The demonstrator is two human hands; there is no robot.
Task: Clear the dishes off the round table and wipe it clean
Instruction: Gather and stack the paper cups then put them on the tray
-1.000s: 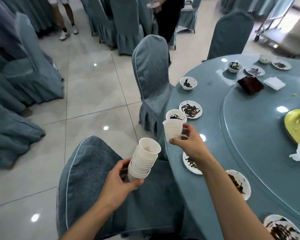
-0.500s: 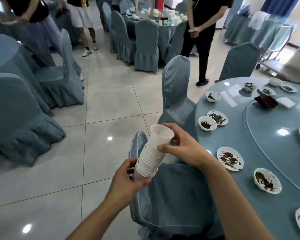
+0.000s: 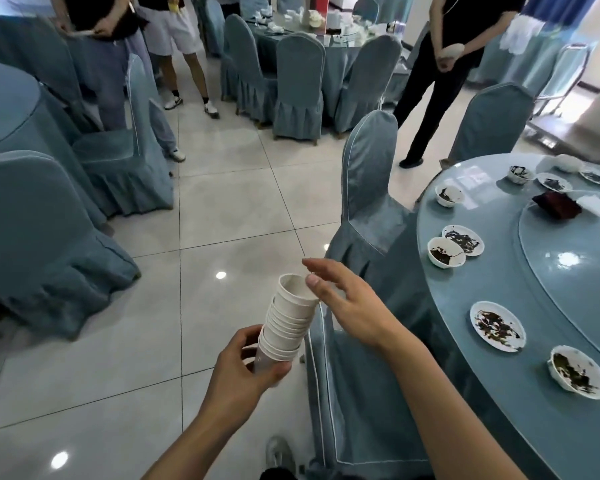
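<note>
Cups, nested stack (image 3: 289, 322): held off the bench over the floor, tilted. L hand (image 3: 246, 375) grips the stack's base w/ curled fingers. R hand (image 3: 352, 303), fingers straight & relaxed, rests its thumb at the top cup's rim. Round bench (image 3: 499, 278), far right, carries soiled bowls & plates. Judgement: seat the top cup fully, keep the stack near upright, then collect the nearest bowl (image 3: 445, 252).

- Bright, even indoor light; ceiling lamps show as small white glare spots on the glossy floor tiles (image 3: 222, 216) left of the round table (image 3: 465, 282).
- The table's glass top carries its own hot spot and pale reflections — strongest toward its far side.
- Shadows beneath nearby chairs stay soft.
- Wide-angle bending curves the table's rim; far figures are slightly blurred.
</note>
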